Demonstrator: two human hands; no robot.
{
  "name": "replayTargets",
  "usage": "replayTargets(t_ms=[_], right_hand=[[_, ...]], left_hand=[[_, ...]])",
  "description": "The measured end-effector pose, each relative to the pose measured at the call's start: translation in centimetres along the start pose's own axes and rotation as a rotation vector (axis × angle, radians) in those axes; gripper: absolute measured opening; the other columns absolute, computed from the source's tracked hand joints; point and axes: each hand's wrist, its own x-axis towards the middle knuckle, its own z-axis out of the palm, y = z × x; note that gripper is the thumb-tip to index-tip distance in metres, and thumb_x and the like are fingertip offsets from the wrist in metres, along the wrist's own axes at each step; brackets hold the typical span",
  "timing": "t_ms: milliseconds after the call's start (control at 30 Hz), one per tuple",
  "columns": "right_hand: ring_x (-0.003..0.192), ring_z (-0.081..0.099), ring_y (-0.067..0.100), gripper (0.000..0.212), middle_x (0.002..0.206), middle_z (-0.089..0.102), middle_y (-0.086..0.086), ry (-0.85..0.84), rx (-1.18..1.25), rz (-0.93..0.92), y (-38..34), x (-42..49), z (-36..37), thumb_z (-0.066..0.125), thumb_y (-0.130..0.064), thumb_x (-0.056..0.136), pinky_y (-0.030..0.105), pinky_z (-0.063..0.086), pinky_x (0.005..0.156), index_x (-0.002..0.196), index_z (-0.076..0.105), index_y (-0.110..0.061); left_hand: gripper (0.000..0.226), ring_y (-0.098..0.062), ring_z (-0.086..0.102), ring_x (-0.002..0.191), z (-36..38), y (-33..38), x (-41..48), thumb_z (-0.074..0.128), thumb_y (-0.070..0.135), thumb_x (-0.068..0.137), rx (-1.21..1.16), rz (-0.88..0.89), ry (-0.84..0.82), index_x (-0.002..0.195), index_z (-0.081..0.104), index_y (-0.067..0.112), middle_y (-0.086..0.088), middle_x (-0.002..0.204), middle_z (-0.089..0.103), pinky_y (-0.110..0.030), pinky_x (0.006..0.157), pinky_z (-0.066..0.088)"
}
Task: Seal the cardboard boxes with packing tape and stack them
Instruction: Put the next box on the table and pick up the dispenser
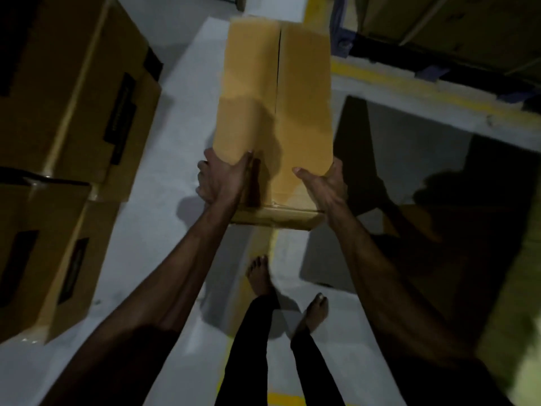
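Brown cardboard box (275,112) is held up over the grey floor (175,118), flaps shut, seam on top. Left grip (222,178) & right grip (322,186) clasp its near corners, thumbs on top. Big boxes (73,98) sit left of it. Bare feet (259,273) below it.

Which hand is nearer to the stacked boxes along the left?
Left. The left hand grips the carried box at its near corner on the side facing the stacked boxes; the right hand grips the opposite near corner, across the box from them.
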Motion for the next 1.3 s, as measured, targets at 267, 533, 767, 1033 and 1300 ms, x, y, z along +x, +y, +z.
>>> replayTargets(t_ms=[267, 533, 767, 1033, 1300], right_hand=[[0.111, 0.056, 0.020, 0.092, 0.117, 0.055, -0.011, -0.004, -0.041, -0.235, -12.5, -17.8, -12.0, 0.084, -0.054, 0.075, 0.033, 0.049, 0.088, 0.149, 0.031, -0.037], [0.131, 0.053, 0.024, 0.112, 0.149, 0.053, -0.005, 0.118, 0.026, -0.544, -13.0, -35.7, -29.7, 0.084, -0.066, 0.068, 0.031, 0.047, 0.096, 0.157, 0.024, -0.034], [0.109, 0.050, 0.012, 0.099, 0.122, 0.052, -0.016, 0.344, 0.145, -0.660, -1.9, -46.0, -47.1, 0.083, -0.062, 0.073, 0.033, 0.046, 0.094, 0.151, 0.027, -0.038], [0.125, 0.057, 0.026, 0.100, 0.140, 0.058, -0.004, 0.536, 0.177, -0.486, 11.5, -47.0, -62.2, 0.079, -0.069, 0.072, 0.043, 0.049, 0.100, 0.153, 0.027, -0.040], [0.111, 0.065, 0.021, 0.103, 0.123, 0.066, -0.011, 0.543, 0.149, -0.325, 20.0, -41.4, -69.3, 0.075, -0.085, 0.057, 0.043, 0.057, 0.090, 0.144, 0.034, -0.046]], left_hand=[[0.084, -0.037, 0.053, 0.128, -16.8, 8.2, -14.9, 0.062, 0.073, 0.083, -0.024, 0.210, 0.265, 0.144, 0.047, 0.016, -0.012, 0.143, 0.053, -0.051, 0.104, 0.042], [0.089, -0.035, 0.046, 0.135, -25.7, 12.3, -39.0, 0.065, 0.073, 0.084, -0.143, 0.428, 0.392, 0.147, 0.040, 0.015, -0.011, 0.144, 0.047, -0.055, 0.112, 0.033], [0.096, -0.032, 0.041, 0.140, -21.2, 12.9, -60.3, 0.068, 0.074, 0.082, -0.256, 0.683, 0.393, 0.153, 0.034, 0.019, -0.009, 0.152, 0.042, -0.053, 0.112, 0.033], [0.097, -0.036, 0.043, 0.139, -7.4, 14.3, -75.4, 0.068, 0.072, 0.081, -0.231, 0.779, 0.234, 0.153, 0.034, 0.016, -0.013, 0.150, 0.042, -0.054, 0.109, 0.038], [0.095, -0.039, 0.050, 0.128, 5.7, 15.7, -78.3, 0.066, 0.073, 0.081, -0.097, 0.746, 0.073, 0.149, 0.036, 0.014, -0.016, 0.138, 0.049, -0.053, 0.101, 0.043]])
